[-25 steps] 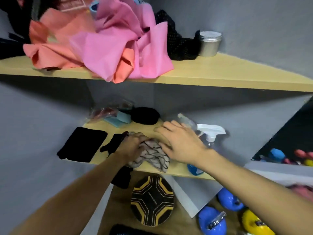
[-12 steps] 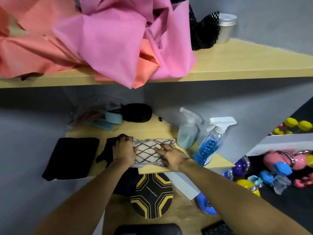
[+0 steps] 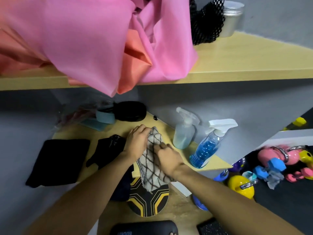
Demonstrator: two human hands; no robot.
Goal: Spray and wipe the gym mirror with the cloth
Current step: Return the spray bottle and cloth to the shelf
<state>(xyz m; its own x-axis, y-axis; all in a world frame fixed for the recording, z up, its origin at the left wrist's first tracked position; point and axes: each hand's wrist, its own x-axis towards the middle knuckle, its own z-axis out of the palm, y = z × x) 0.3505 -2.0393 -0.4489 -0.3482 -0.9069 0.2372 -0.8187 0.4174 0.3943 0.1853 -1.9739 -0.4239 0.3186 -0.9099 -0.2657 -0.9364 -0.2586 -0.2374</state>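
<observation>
A beige cloth with a dark diamond pattern lies on the lower wooden shelf, its near end hanging over the front edge. My left hand presses on its far left part. My right hand rests on its middle with fingers pinching the fabric. Right of the cloth stand two spray bottles: a pale cloudy one and a clear one with blue liquid and a white trigger. The mirror's edge shows at the far right.
Pink and orange fabric hangs off the upper shelf, with black mesh and a silver tin. Black cloths lie left on the lower shelf. A black-yellow disc and coloured kettlebells sit below.
The cloth has gone from a flat, sideways spread to a long strip running front to back, drooping over the shelf edge. Both hands shifted along it. The view moved closer.
</observation>
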